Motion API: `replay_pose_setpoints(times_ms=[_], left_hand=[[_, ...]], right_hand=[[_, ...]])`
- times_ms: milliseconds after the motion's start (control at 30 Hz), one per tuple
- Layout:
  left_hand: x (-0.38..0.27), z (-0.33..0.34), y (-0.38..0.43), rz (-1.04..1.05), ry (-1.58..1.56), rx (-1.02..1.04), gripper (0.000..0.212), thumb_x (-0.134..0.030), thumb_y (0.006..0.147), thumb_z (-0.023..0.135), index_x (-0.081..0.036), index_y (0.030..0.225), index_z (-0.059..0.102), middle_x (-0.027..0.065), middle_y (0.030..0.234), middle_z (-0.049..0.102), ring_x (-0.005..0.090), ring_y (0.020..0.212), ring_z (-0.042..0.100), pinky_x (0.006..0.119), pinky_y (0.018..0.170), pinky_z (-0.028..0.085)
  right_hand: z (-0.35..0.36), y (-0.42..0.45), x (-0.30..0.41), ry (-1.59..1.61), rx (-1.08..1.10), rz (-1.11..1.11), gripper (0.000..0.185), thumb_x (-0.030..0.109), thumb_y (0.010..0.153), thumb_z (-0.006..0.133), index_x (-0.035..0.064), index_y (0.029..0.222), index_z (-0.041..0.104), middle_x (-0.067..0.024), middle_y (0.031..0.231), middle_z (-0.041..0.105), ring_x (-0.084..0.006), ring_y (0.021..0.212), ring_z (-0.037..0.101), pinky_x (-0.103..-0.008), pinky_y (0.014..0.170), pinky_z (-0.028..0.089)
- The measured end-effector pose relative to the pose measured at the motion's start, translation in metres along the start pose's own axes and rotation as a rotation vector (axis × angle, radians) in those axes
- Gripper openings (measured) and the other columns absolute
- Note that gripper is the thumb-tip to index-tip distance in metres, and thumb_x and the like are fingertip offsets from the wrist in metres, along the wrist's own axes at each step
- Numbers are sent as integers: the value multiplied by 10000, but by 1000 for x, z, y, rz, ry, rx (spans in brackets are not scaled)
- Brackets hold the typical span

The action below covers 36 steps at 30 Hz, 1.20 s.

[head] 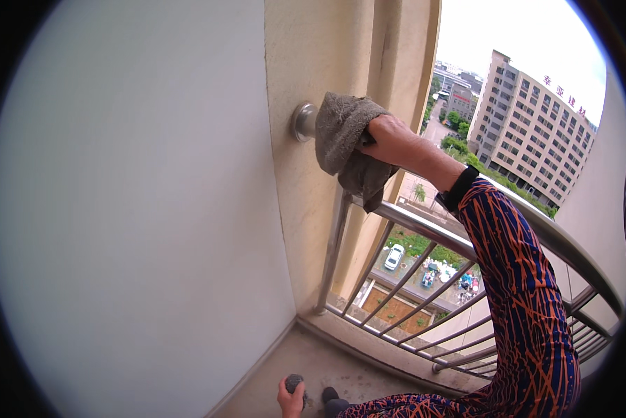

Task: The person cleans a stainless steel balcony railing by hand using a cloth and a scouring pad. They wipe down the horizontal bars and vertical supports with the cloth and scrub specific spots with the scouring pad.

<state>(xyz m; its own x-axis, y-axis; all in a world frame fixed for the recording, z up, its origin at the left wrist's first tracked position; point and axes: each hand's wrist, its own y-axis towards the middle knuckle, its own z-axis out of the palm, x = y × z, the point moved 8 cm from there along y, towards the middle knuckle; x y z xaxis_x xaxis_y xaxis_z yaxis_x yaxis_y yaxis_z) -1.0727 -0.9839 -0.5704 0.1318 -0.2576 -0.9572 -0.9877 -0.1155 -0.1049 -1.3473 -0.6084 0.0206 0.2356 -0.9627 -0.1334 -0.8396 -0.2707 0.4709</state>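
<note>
My right hand (388,137) is closed around a grey-brown terry cloth (344,130), which is draped over the wall end of the metal balcony handrail (558,227). Just left of the cloth, the rail's round metal flange (304,122) meets the beige wall. A loose end of the cloth hangs down over the lower rail. Low in the view, my left hand (290,399) grips a dark grey scouring pad (294,384), probably steel wool.
A white wall (151,209) fills the left side, bordered by a beige wall strip (313,235). Metal balusters (412,277) stand on a raised concrete curb (386,355). Below is the concrete floor (271,366) with my shoe (329,394). Beyond the railing is a deep drop, with a parked white car (394,257).
</note>
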Motion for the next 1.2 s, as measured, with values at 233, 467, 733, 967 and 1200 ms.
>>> replay_pose_setpoints(times_ms=[233,467,733,967,1200], left_hand=[[-115,14,65,-3,-184,133,558,-216,747,755,-25,1202,496,126,1000,641,202,872,630,343,790,517],[-411,31,156,633,-150,181,459,-108,771,710,-16,1186,537,132,1095,602,230,966,612,349,833,524],[-686,86,191,1437,689,-134,431,-157,780,683,-111,1198,591,71,1225,534,286,1098,546,382,898,510],[-682,119,249,1267,1195,-406,412,-131,786,668,-153,1191,598,40,1185,557,278,1041,549,389,877,522],[-606,110,231,1151,1141,-244,412,-83,771,680,-81,1174,596,74,1174,583,285,1044,552,398,870,509]], right_hand=[[-87,-146,-32,12,126,115,493,218,724,741,21,1153,599,-223,1152,600,-415,1084,565,-451,942,459],[-160,-278,-39,-267,-77,233,497,163,704,774,42,1162,624,-180,1191,613,-411,1139,552,-496,979,421],[-106,-334,-59,-407,-184,305,528,260,705,803,122,1190,648,-119,1242,590,-395,1199,506,-615,1121,225],[-127,-354,-51,-356,-407,364,497,267,701,811,103,1149,669,-118,1209,606,-384,1172,522,-606,1111,248],[-134,-329,-59,-70,-368,383,354,257,758,748,75,1059,707,-101,1111,668,-321,1100,603,-524,1080,296]])
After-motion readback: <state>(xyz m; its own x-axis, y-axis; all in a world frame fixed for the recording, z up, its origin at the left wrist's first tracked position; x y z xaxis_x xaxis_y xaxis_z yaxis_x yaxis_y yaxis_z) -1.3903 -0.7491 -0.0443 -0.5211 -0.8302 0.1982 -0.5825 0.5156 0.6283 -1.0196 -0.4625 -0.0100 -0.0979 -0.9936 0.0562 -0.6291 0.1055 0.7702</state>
